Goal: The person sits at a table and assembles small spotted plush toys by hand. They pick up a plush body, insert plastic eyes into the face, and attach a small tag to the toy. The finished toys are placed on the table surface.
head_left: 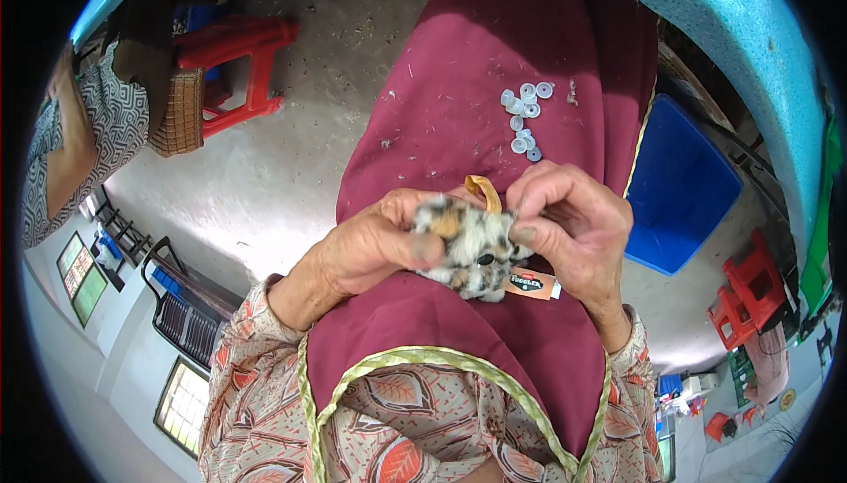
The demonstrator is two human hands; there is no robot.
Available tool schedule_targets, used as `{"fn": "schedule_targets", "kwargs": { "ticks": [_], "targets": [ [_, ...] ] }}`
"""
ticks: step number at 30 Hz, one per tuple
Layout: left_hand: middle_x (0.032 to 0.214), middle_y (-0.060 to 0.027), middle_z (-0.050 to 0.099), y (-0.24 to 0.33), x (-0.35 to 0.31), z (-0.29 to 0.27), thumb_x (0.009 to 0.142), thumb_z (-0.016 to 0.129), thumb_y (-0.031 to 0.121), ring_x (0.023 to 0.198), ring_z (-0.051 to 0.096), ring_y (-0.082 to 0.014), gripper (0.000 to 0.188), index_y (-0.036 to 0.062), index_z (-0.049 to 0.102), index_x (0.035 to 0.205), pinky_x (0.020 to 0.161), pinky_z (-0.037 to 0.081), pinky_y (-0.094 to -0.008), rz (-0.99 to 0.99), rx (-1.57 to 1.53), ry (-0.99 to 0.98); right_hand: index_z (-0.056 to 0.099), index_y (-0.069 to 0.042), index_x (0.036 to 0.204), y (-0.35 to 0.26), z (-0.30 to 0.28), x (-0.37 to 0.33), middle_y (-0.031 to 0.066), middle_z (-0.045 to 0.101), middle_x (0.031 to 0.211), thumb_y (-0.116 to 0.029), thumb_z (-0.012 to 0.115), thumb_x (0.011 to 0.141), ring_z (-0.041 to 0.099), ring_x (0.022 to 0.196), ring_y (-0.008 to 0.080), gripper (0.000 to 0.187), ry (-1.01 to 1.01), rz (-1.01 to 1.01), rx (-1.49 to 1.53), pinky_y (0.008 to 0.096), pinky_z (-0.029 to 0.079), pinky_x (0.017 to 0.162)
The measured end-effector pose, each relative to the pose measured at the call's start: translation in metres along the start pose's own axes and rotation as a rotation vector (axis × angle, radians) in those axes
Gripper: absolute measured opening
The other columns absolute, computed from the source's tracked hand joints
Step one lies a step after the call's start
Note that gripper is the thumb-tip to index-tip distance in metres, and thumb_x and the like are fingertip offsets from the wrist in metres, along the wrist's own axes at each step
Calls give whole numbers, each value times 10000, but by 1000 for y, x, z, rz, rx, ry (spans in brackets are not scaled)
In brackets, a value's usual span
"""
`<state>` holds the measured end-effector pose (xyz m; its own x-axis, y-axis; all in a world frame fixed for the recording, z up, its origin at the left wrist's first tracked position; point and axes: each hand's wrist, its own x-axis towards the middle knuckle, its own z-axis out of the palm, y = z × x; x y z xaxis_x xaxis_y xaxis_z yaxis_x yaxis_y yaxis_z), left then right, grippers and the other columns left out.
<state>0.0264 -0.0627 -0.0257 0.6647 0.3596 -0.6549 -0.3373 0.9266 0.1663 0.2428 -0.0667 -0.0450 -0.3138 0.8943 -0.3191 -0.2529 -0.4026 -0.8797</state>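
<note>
Both hands (375, 240) pinching a spotted furry plush (459, 245) — white-lettered orange tag (531, 284) at its side, burgundy apron (410, 320) beneath

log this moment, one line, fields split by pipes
left hand: holding spotted plush toy | right hand: thumb and fingers at toy's right edge | toy: yellow loop, orange tag | maroon apron: translucent plastic pieces beyond toy

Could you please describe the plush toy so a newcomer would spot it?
Find the maroon apron spread over the person's lap. Between the left hand and right hand is the plush toy. Unlike the small translucent plastic pieces on the apron, it is furry and spotted, with a yellow loop.
</note>
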Motion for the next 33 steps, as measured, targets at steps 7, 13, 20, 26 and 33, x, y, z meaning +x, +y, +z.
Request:
{"fn": "schedule_targets", "kwargs": {
  "ticks": [7,13,20,26,33],
  "targets": [
    [1055,-82,645,-11,9,-1,908,591,321,959,619,-156,418,-14,576,1157,872,496,-325,29,-192,227,562,16,1063,12,0,10,49,628,902,-165,612,899,590,864,94,250,62,320,167,224,457,785],
    [1005,-71,657,-7,12,8,902,601,333,892,628,-146,418,-19,599,1126,823,503,-288,16,-64,278,621,7,997,7,-2,21,64,663,900,-192,626,896,601,871,95,224,-61,316,45,233,469,789],
    [969,-58,665,-14,15,4,897,608,364,862,623,-114,445,-32,607,1100,790,497,-255,40,2,220,605,10,1000,22,-1,15,57,671,905,-78,661,854,615,829,80,179,65,253,327,212,491,754],
    [961,-44,662,-13,13,1,902,606,332,863,612,-100,404,-26,613,1088,772,485,-245,44,42,206,603,8,994,25,3,15,64,669,927,-57,650,856,613,825,79,159,87,221,376,216,486,751],
    [1000,-39,660,1,9,13,888,611,242,882,621,-116,350,-8,607,1134,812,479,-245,190,272,269,629,15,950,-20,-14,21,76,663,844,-22,650,811,629,760,128,145,26,-123,-458,262,494,690]
  ]
}}
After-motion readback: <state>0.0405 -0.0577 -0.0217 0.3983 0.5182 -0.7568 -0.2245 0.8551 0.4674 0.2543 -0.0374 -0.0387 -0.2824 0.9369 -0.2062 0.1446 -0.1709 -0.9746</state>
